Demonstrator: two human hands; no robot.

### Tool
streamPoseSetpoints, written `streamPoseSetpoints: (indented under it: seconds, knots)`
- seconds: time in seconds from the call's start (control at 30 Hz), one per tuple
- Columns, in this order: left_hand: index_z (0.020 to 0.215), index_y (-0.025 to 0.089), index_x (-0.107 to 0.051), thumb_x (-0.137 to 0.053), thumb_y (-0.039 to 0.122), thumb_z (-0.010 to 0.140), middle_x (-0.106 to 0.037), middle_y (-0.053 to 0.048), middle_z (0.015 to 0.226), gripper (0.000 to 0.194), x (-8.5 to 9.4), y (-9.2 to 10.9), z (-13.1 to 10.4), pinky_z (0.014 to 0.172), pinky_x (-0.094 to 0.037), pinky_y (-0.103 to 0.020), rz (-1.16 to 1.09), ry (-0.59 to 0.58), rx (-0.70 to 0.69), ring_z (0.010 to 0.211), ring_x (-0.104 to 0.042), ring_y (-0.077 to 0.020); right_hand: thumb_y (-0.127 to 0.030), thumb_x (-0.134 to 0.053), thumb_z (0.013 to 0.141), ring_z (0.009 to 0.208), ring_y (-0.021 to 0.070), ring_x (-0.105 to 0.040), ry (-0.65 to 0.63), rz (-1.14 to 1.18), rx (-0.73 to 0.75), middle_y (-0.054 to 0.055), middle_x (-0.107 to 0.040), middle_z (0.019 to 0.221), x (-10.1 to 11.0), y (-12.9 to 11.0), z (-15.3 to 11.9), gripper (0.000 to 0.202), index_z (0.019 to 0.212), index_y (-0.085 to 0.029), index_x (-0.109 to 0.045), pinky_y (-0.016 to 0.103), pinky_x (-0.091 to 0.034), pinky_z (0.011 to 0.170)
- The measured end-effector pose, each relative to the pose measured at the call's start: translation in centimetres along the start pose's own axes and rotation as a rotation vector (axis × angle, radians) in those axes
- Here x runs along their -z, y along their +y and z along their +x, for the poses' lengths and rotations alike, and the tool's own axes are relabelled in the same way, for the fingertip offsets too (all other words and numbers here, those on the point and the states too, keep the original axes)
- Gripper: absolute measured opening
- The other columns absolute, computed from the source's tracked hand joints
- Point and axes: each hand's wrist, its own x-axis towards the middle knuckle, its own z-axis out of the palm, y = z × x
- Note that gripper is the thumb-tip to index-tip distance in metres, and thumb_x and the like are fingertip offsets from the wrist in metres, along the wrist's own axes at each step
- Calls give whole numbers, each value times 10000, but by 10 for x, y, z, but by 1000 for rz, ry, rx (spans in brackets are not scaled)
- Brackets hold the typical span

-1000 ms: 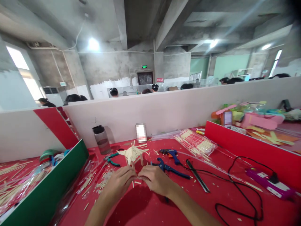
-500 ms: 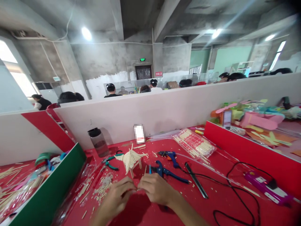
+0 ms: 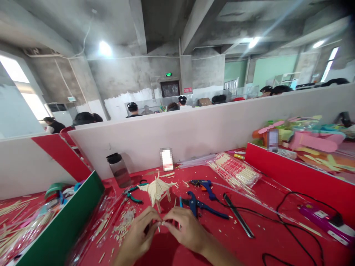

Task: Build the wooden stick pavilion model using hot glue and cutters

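My left hand (image 3: 141,231) and my right hand (image 3: 187,227) meet at the fingertips above the red table. Both are closed in a pinch on something small and pale, too tiny to make out. Just beyond them stands a little pavilion (image 3: 156,190) of thin wooden sticks, with a pointed, ribbed roof on legs. Close to my right hand lie a blue-handled cutter (image 3: 203,207) and a blue hot glue gun (image 3: 203,185). To the left of the pavilion are pliers with teal handles (image 3: 134,195). A heap of cut stick bits (image 3: 124,223) lies beside my left hand.
Bundled wooden sticks (image 3: 235,170) in plastic lie at the back right, with a utility knife (image 3: 239,216) nearer. A dark cable leads to a purple power strip (image 3: 325,221). A bottle (image 3: 118,170) stands by the white partition (image 3: 194,129). Green (image 3: 63,225) and red dividers (image 3: 299,166) flank the table.
The view has shifted slightly, so everything appears a little lower and mostly further right. My fingers have shifted, and a pale bit now shows between the fingertips.
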Motion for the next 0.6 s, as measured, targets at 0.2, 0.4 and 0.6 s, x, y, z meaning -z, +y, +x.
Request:
streamPoseSetpoints:
  seconds: [0.2,0.4,0.6]
  knots:
    - [971,212,-638,-519,221,972,-644,-51,892,120,6,0,1,658,-475,-240,74,118,-19,712,-590,-158,-208,-642,884,717,141,-658,126,105,-125,18,-737,832,-8,-6,4,70,874,-201,-711,219,-480,676]
    - [1195,201,-578,-504,310,974,-651,-90,1056,257,7,-19,0,807,-532,-330,87,351,83,849,-637,-202,-256,-646,853,661,163,-673,251,213,-251,31,-737,751,-15,5,33,108,792,-182,-698,239,-508,627]
    - [1316,216,-537,-488,324,980,-592,-151,1319,356,-2,-31,0,1019,-487,-476,110,264,73,1224,-572,-288,-274,-647,849,713,209,-695,218,256,-244,54,-750,774,-28,13,49,106,800,-199,-704,302,-543,669]
